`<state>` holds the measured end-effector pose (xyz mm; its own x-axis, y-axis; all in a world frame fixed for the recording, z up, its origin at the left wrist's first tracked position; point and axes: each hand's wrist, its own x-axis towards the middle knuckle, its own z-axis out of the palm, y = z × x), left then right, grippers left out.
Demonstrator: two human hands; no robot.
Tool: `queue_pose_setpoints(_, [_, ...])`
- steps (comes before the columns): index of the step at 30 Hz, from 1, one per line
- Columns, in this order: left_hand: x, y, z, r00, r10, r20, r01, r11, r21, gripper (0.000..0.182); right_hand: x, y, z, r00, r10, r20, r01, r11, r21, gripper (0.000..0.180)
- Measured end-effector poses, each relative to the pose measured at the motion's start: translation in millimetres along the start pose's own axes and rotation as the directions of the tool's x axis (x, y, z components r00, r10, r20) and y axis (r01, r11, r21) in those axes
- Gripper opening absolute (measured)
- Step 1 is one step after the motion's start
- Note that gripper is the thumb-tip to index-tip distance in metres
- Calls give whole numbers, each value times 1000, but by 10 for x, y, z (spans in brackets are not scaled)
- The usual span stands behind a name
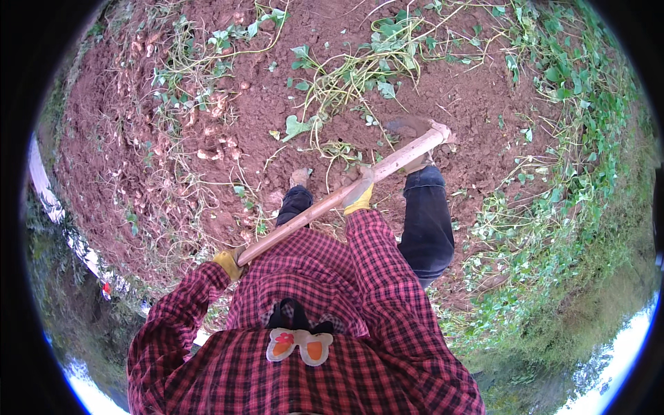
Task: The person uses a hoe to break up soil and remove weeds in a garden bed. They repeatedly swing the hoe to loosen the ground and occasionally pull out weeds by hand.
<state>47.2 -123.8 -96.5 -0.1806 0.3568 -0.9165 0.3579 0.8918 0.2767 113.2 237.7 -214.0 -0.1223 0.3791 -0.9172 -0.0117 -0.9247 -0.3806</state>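
A hoe with a thick wooden handle [303, 217] lies diagonally across the view, its head up and to the right. My left hand [230, 263], in a yellow work glove, is closed around the handle's lower end, near my waist. Farther up the shaft my right hand [360, 192], gloved yellow and soiled grey, grips it. The hoe's metal blade [410, 124] rests against the reddish soil by my right foot, partly hidden by the handle and loose earth. Pulled vines with long stems [347, 83] lie just beyond the blade.
Dug-up tubers [218, 148] and dry stems are strewn over soil at the left. Green leafy vines [560, 207] cover the ground along the right. My left shoe [300, 177] stands on soil left of the handle. A pale strip [44, 181] runs along the far left.
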Motion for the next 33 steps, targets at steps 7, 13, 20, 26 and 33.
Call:
queue_pose_setpoints(7, [-803, -976, 533, 946, -265, 189, 324, 823, -467, 36, -585, 945, 258, 910, 402, 100, -405, 914, 13, 22])
queue_pose_setpoints(13, [-590, -1003, 473, 967, -249, 61, 256, 935, -245, 43, -492, 684, 411, 937, 263, 230, -278, 960, 33, 20])
queue_pose_setpoints(20, [565, -56, 169, 999, 6, 44, 15, 891, -454, 36, -47, -559, 561, 988, -120, 100, 130, 987, -94, 20])
queue_pose_setpoints(26, [738, 336, -71, 954, 111, 277, 80, 799, -596, 20, 340, -732, 433, 980, -164, 110, 182, 966, -183, 16])
queue_pose_setpoints(33, [216, 277, -170, 868, 81, 490, 370, 552, -747, 30, 283, -366, 423, 994, -108, 35, 112, 975, -190, 20])
